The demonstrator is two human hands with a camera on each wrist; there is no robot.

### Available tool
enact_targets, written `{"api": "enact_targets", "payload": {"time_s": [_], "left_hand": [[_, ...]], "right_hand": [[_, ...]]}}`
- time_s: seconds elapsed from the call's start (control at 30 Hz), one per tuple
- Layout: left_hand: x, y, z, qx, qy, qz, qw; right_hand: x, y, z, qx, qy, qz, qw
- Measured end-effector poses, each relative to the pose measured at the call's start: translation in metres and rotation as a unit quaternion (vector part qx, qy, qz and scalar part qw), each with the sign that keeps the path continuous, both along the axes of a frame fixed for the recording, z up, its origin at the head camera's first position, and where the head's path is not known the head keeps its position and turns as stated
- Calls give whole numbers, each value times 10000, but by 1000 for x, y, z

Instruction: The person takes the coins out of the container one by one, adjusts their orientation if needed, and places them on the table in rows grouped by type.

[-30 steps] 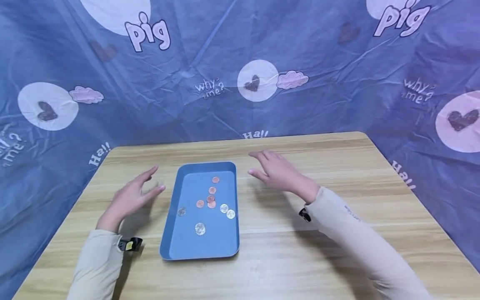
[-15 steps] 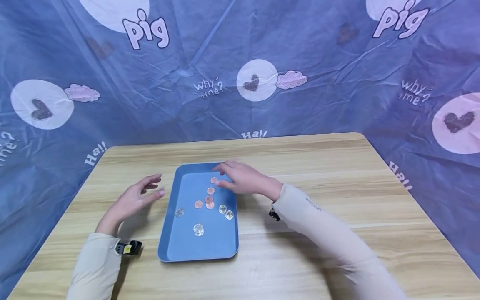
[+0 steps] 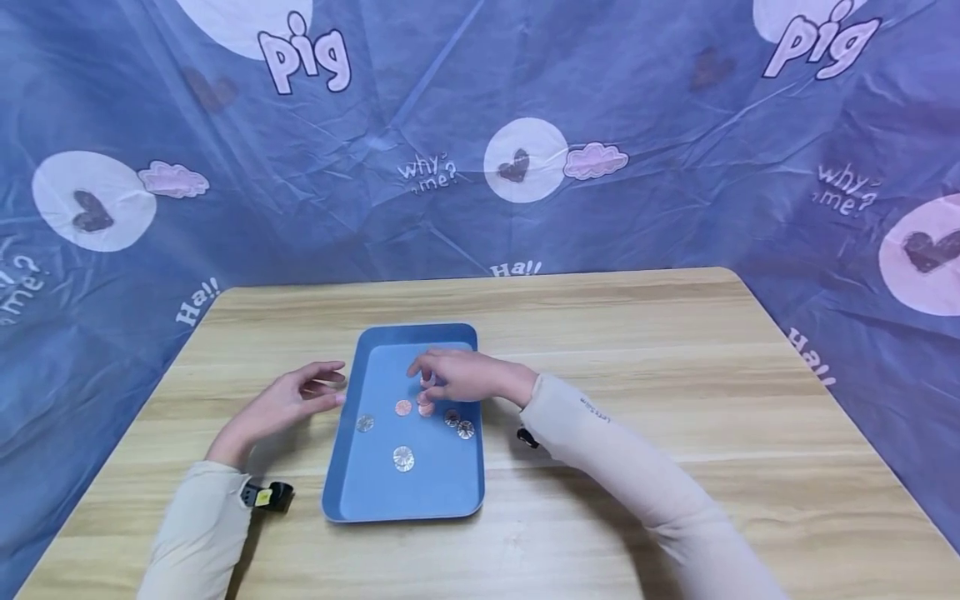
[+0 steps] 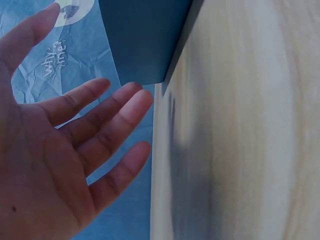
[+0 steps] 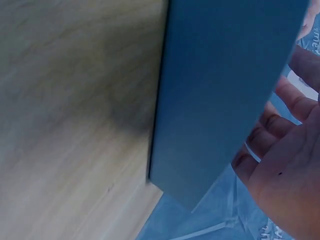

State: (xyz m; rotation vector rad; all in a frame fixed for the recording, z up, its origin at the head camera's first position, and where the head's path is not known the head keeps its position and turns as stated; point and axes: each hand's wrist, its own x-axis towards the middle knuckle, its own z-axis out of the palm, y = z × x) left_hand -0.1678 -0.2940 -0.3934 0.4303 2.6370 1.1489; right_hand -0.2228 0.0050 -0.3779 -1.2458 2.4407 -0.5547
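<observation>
A blue tray (image 3: 420, 492) lies on the wooden table (image 3: 637, 350) with several copper and silver coins (image 3: 403, 458) scattered in it. My right hand (image 3: 426, 382) reaches over the tray's far half, its thumb and fingertips pinching a small coin there. The right wrist view shows that hand's curled fingers (image 5: 280, 150) beside the tray wall (image 5: 220, 90). My left hand (image 3: 300, 398) hovers just left of the tray's rim with its fingers spread and relaxed, holding nothing. The left wrist view shows its bare palm (image 4: 75, 145) near the tray corner (image 4: 145, 40).
A blue printed cloth (image 3: 480, 125) hangs behind and around the table on three sides. A small black wrist device (image 3: 266, 494) sits at my left cuff. Bare wood stretches to the right of the tray and along the near edge.
My right hand moved left from the table beside the tray to over the tray and closed its fingertips on a coin. My left hand drifted slightly toward the tray's rim.
</observation>
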Motion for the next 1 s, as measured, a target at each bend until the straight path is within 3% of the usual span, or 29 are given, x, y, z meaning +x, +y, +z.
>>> {"api": "enact_targets", "payload": {"time_s": [0.3,0.57,1.0], "left_hand": [[-4,3,-5,383,-429,-287,9979],[-5,2,-8,602,-678,-251,9956],[-6,0,-9,819,-692,-365,9936]], "right_hand": [[-4,-5,-7,162,-234,-71,9996],[-8,-7,-12,430,-167,-124,9989],[-12,-11,-16,644,-57,-237,9976]]}}
